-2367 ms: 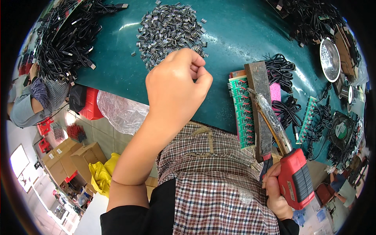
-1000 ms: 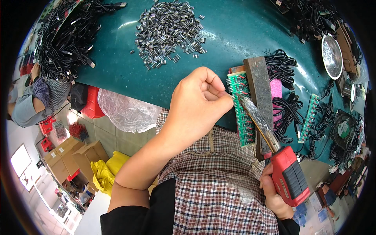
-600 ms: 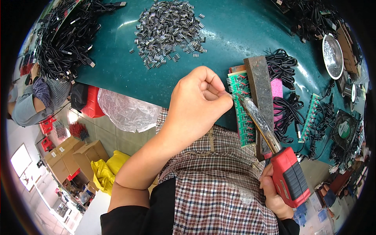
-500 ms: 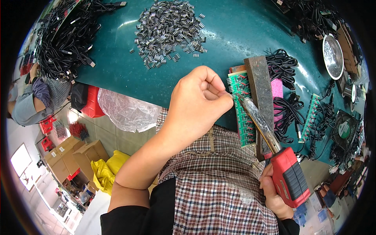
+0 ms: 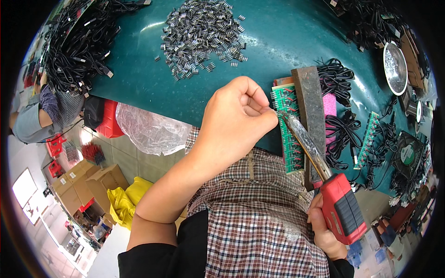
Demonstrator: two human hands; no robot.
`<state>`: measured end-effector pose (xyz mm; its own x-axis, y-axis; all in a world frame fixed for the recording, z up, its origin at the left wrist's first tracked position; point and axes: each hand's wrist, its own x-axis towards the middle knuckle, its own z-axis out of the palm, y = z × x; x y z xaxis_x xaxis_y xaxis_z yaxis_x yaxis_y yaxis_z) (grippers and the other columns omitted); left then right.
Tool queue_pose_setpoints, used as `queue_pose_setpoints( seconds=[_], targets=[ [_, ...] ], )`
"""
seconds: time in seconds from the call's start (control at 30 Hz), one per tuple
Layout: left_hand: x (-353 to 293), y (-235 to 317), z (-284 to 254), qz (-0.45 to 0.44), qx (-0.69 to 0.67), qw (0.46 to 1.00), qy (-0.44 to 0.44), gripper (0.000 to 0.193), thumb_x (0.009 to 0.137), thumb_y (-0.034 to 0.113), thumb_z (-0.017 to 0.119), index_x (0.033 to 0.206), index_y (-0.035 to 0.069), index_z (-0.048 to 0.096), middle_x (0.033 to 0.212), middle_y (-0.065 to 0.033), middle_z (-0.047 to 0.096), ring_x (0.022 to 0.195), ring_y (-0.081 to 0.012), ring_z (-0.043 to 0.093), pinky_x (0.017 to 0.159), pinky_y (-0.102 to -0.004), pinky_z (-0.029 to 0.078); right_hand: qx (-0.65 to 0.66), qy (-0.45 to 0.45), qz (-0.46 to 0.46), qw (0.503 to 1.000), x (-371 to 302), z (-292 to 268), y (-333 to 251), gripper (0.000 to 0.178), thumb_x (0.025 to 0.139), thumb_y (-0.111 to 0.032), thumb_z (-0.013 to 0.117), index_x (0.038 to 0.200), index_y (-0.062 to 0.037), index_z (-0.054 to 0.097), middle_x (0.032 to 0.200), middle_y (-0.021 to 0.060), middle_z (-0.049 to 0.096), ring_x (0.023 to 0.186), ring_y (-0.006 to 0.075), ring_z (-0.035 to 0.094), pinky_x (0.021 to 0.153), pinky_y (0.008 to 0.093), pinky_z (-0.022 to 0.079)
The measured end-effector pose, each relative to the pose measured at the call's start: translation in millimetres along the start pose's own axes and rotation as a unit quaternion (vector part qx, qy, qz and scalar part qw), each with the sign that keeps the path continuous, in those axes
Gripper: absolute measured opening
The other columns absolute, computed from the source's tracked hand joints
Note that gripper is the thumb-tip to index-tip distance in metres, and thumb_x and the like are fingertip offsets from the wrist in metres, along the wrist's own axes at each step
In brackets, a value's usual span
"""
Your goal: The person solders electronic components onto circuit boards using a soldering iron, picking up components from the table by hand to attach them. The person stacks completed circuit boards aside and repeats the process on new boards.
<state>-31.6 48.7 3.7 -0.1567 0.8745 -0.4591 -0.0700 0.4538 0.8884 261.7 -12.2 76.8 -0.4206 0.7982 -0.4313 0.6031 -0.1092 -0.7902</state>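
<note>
In my right hand (image 5: 328,236) is a soldering iron (image 5: 342,208) with a red and black handle. Its metal tip reaches up and left to the green circuit board strip (image 5: 292,150), near the board's left edge. My left hand (image 5: 234,123) is closed in a pinch beside that same edge, thumb and forefinger close to the iron's tip. Whatever the pinch holds is hidden by the fingers. Short red wires and a row of metal pins show on the board, which rests against a long dark grey block (image 5: 309,109).
A heap of small multi-pin connectors (image 5: 201,39) lies on the green tabletop (image 5: 139,60). Black USB cables (image 5: 76,55) pile up at the far left. Right of the block are coiled cables (image 5: 340,127), another board strip (image 5: 366,139), a metal bowl (image 5: 395,69) and a fan (image 5: 408,154).
Both hands, the iron and the board keep almost the same places. The whole view has shifted very slightly. A person's arm at the far left has moved a little.
</note>
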Motion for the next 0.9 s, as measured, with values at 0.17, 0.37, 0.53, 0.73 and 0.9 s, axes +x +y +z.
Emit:
queue_pose_setpoints(
  seconds=[0.17, 0.37, 0.53, 0.73, 0.9],
  targets=[
    [0.7, 0.1, 0.8, 0.004, 0.001, 1.0, 0.003, 0.019, 0.087, -0.004, 0.074, 0.092, 0.002, 0.057, 0.083, -0.004, 0.07, 0.073, -0.005, 0.066, 0.065, -0.02, 0.052, -0.008, -0.002, 0.001, 1.0, 1.4, 1.0, 1.0, 0.03, 0.076, -0.006, 0.079, 0.103, -0.0025, 0.069, 0.084, 0.0114, 0.066, 0.07, 0.0309, 0.067, 0.064, 0.038, 0.054],
    [0.3, 0.9, 1.4, -0.011, -0.023, 1.0, 0.015, 0.017, 0.08, 0.003, 0.075, 0.09, -0.002, 0.061, 0.081, -0.0082, 0.071, 0.074, -0.0101, 0.068, 0.07, -0.0264, 0.056, -0.032, -0.011, 0.015, 0.999, -2.1, -2.8, -0.7, 0.029, 0.075, -0.007, 0.08, 0.102, -0.0035, 0.07, 0.086, 0.0109, 0.068, 0.072, 0.0313, 0.069, 0.066, 0.0389, 0.056],
    [0.2, 0.8, 1.3, -0.005, -0.014, 1.0, 0.009, 0.017, 0.082, 0.0, 0.075, 0.09, 0.0, 0.06, 0.082, -0.0068, 0.071, 0.073, -0.0083, 0.067, 0.068, -0.0241, 0.054, -0.031, -0.008, 0.021, 0.999, -4.0, -2.9, -1.5, 0.029, 0.076, -0.008, 0.081, 0.103, -0.0035, 0.07, 0.087, 0.0112, 0.068, 0.074, 0.032, 0.069, 0.067, 0.0389, 0.057],
    [0.3, 0.4, 1.3, -0.001, -0.01, 1.0, 0.007, 0.017, 0.085, -0.002, 0.074, 0.091, 0.001, 0.059, 0.083, -0.0059, 0.07, 0.073, -0.0069, 0.067, 0.067, -0.0222, 0.053, -0.013, 0.001, 0.016, 1.0, -2.4, -0.4, -0.4, 0.029, 0.076, -0.008, 0.081, 0.103, -0.0027, 0.07, 0.087, 0.0118, 0.068, 0.074, 0.0322, 0.069, 0.067, 0.0388, 0.056],
    [0.4, 0.0, 1.4, 0.004, 0.002, 1.0, 0.004, 0.019, 0.087, -0.004, 0.074, 0.092, 0.002, 0.057, 0.084, -0.0048, 0.07, 0.072, -0.0055, 0.066, 0.065, -0.0204, 0.052, -0.03, -0.008, 0.008, 0.999, -3.1, -1.7, -0.8, 0.027, 0.076, -0.007, 0.08, 0.101, -0.0028, 0.071, 0.087, 0.0121, 0.069, 0.074, 0.0321, 0.07, 0.067, 0.039, 0.057]
  ],
)
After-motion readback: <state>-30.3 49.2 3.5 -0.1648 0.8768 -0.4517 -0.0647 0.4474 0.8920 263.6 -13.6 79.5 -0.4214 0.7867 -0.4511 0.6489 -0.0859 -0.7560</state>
